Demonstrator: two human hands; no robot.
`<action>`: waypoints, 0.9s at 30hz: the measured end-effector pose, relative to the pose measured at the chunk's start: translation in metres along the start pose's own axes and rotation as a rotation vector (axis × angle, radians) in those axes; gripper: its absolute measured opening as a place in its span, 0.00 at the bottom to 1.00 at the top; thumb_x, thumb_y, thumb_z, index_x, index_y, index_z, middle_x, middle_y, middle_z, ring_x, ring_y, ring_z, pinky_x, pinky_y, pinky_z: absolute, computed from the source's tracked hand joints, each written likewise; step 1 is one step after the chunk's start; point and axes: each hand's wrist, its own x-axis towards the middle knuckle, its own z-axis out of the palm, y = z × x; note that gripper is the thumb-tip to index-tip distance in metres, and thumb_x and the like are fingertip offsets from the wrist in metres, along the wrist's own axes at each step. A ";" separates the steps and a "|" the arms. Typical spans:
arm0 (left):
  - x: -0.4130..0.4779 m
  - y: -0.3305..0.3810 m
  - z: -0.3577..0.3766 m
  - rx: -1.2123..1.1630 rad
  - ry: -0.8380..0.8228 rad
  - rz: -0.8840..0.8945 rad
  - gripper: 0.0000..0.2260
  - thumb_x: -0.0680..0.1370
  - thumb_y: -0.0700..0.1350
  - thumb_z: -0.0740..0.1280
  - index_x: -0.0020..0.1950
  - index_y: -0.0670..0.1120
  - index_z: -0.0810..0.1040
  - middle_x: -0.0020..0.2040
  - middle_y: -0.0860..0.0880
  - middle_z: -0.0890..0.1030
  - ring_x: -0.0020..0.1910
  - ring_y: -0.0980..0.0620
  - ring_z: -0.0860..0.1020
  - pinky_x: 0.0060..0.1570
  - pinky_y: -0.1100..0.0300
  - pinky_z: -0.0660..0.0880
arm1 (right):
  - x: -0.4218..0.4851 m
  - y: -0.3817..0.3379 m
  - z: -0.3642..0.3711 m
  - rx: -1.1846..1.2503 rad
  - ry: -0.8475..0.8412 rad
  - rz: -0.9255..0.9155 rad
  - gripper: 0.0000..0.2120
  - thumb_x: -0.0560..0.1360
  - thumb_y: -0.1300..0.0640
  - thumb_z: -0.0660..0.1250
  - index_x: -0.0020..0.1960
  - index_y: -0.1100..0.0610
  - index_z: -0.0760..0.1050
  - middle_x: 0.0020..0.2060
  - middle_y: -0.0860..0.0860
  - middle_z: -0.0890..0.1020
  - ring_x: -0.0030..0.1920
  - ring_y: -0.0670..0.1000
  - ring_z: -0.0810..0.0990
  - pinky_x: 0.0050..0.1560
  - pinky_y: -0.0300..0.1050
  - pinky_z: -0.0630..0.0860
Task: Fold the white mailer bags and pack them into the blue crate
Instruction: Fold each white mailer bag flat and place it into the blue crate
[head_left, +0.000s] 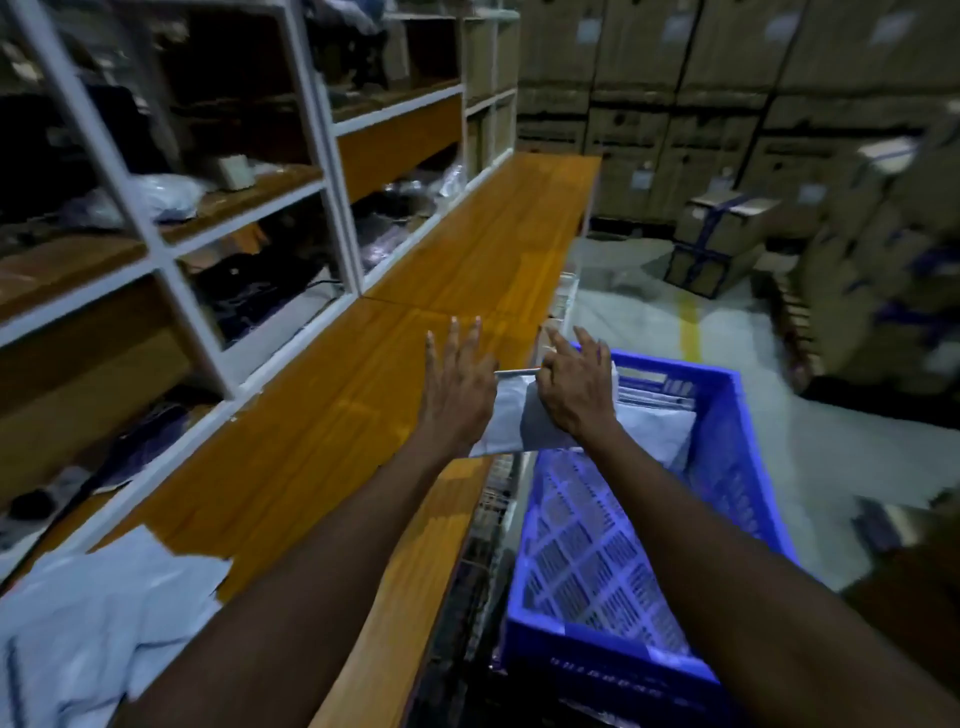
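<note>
Blue crate (737, 457) sits low at right, just beside the wooden counter (363, 405) edge. Folded white mailer bag (511, 423) hangs at the crate's far left corner, half over the counter edge, half over the crate. Left hand (457, 395), left of the crate over the counter: fingers straight and spread, wide open, thumb side touching the bag's left edge, nothing gripped. Right hand (576, 389), over the crate's far end: lies on top of the bag, fingers spread and nearly straight, pressing not curling, thumb at the bag's far edge. Packed mailers (657, 426) lie inside the crate at its far end, near end showing bare mesh floor. Loose white mailers (104, 623) piled on the counter well left of the crate. Shelving (208, 218) beyond the counter, cardboard boxes (727, 104) stacked behind the crate, all blurred
</note>
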 end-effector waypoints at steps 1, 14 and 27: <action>0.014 0.016 0.009 -0.040 0.022 0.037 0.07 0.82 0.46 0.61 0.53 0.47 0.78 0.78 0.38 0.63 0.77 0.33 0.58 0.72 0.31 0.50 | 0.000 0.021 -0.005 -0.013 0.002 0.044 0.26 0.72 0.50 0.48 0.47 0.60 0.83 0.70 0.54 0.75 0.73 0.63 0.67 0.70 0.64 0.60; 0.122 0.142 0.119 -0.137 -0.101 0.239 0.04 0.76 0.46 0.70 0.43 0.48 0.78 0.79 0.39 0.61 0.78 0.35 0.56 0.73 0.33 0.43 | -0.006 0.192 -0.003 -0.087 -0.071 0.297 0.23 0.73 0.51 0.50 0.48 0.61 0.81 0.75 0.55 0.67 0.76 0.64 0.58 0.77 0.62 0.48; 0.101 0.161 0.218 0.023 -0.364 0.151 0.09 0.75 0.45 0.67 0.35 0.51 0.72 0.81 0.41 0.44 0.79 0.33 0.41 0.73 0.30 0.44 | -0.014 0.249 0.103 -0.245 -0.087 0.186 0.10 0.69 0.55 0.67 0.43 0.60 0.80 0.74 0.62 0.68 0.73 0.71 0.65 0.72 0.72 0.58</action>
